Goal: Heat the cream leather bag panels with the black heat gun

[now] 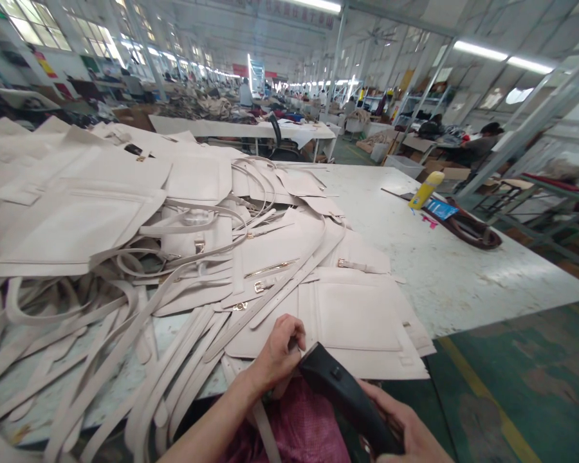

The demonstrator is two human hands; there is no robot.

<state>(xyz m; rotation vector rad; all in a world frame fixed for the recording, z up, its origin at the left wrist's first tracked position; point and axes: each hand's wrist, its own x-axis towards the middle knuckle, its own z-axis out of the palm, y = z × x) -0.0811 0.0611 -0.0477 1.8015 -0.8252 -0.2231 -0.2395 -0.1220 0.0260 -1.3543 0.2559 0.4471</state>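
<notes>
My left hand (282, 347) is closed, fingers curled in a pinch above my lap at the table edge. A cream leather strap (266, 432) hangs below it and appears to run up into the fingers; its held end is mostly hidden. My right hand (405, 427) wraps around a black hand-held tool (350, 395) with a small switch on its body. The tool's flat tip is right beside my left fingertips; whether they touch, I cannot tell. Just beyond both hands lies a cream bag panel (359, 315) with a stitched pocket.
Cream panels (77, 225) and loose straps (188, 366), some with gold buckles (259, 287), cover the table's left side. On the white tabletop (367, 212) at right are a yellow bottle (427, 190) and a brown coiled strap (477, 235). People sit at workstations farther off.
</notes>
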